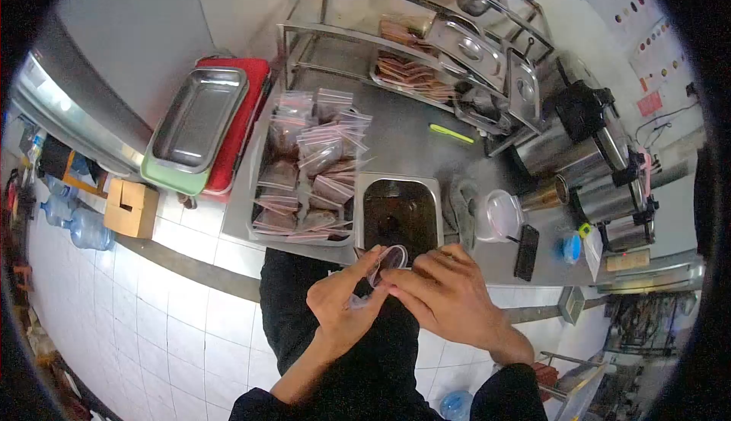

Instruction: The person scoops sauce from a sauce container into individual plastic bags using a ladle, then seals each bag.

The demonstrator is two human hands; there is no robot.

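Note:
My left hand (346, 303) and my right hand (445, 291) meet in front of my body, just below the counter edge. Together they hold a small clear plastic bag (383, 265); the fingertips of both hands pinch it near its mouth. Right above the hands a steel tub (399, 212) with a dark filling is set into the counter. To its left a steel tray (263, 219) is piled with several filled, sealed small bags (316, 166).
A steel pan (196, 116) rests on green and red boards at the left. A tiered steel rack (426, 48) with lidded containers stands behind. At the right are a clear lidded tub (499, 215), a black phone (525, 252), and metal dispensers (594, 162). Water bottles stand on the floor.

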